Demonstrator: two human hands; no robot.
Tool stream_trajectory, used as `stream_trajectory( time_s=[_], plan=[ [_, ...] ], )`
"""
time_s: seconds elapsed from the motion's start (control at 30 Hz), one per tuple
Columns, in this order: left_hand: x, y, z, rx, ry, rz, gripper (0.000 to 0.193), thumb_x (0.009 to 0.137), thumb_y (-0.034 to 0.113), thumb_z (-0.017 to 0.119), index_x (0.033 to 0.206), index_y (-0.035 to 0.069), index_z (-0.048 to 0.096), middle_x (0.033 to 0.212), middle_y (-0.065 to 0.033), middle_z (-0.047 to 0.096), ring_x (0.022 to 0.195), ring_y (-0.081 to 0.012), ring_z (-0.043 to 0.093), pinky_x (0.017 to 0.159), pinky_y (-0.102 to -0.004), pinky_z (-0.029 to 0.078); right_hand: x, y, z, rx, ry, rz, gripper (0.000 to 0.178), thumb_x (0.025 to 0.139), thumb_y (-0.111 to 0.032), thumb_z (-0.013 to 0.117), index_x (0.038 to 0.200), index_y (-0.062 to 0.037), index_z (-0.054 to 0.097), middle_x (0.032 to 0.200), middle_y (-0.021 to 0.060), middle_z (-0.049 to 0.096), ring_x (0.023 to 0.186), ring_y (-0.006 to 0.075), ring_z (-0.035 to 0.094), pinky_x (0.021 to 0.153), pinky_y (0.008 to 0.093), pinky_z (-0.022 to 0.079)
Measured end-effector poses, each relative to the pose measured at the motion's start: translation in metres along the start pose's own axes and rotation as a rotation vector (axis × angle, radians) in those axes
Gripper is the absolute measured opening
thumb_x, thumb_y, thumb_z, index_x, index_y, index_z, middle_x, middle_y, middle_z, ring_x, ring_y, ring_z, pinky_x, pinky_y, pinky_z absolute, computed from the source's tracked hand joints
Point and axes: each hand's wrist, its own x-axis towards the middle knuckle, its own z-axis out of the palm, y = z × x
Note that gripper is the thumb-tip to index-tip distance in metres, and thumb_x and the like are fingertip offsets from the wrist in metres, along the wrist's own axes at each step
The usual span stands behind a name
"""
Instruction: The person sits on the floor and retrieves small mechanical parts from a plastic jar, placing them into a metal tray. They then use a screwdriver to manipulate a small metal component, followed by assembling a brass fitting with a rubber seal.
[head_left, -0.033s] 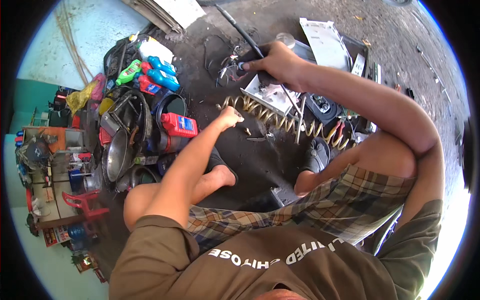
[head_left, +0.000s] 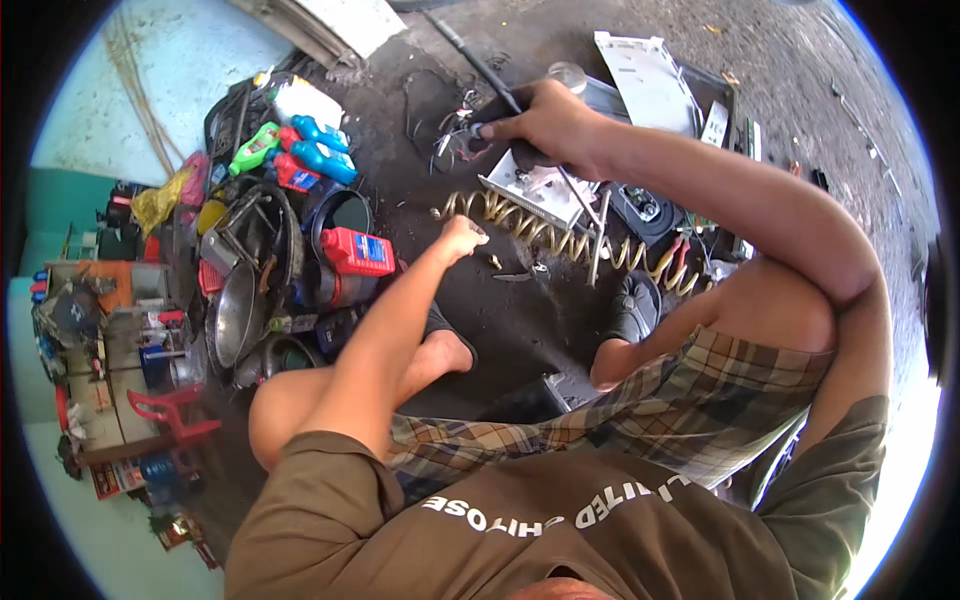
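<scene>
Gripped in my right hand [head_left: 550, 125] is a long dark rod [head_left: 462, 48], thick and black on the far side of the fist. A thinner shaft slants down from the fist over a white metal casing [head_left: 530, 197]. My left hand [head_left: 462, 238] is closed low over the dark floor, fingers pinched together. Whatever may be in that pinch is too small to make out. Just beyond it begins a long brass-coloured coil spring [head_left: 570, 243], which runs off to the right past the casing. A T-shaped metal bar [head_left: 599, 245] lies across the spring.
Red, blue and green bottles, among them a red one [head_left: 358, 252], crowd the left beside metal bowls [head_left: 235, 318]. Red-handled pliers [head_left: 680, 250] and a dark device part [head_left: 645, 212] lie right. Farther back leans a white metal panel [head_left: 648, 85]. My feet flank the work spot.
</scene>
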Motion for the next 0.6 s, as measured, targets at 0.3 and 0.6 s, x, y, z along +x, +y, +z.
stream_trajectory(
  time_s=[0.3,0.6],
  plan=[
    [0.014,-0.06,0.039,-0.312,0.121,-0.152,0.014,0.092,0.001,0.07,0.101,-0.001,0.08,0.093,-0.0115,0.079,0.077,-0.0189,0.076,0.067,-0.034,0.063,0.0,0.016,-0.003,-0.023,0.042,0.065,0.014,0.092,-0.009,0.082,0.098,0.0026,0.076,0.07,0.0041,0.065,0.049,0.0098,0.052,0.043,0.0278,0.036],
    [-0.003,-0.071,0.035,-0.706,0.171,-0.145,0.028,0.097,0.003,0.056,0.117,-0.007,0.074,0.111,-0.0172,0.076,0.092,-0.0251,0.077,0.083,-0.0369,0.063,0.004,0.023,-0.002,-0.017,0.048,0.072,0.015,0.091,-0.012,0.083,0.094,0.0023,0.077,0.074,0.0063,0.069,0.052,0.0111,0.054,0.046,0.0293,0.039]
  ],
)
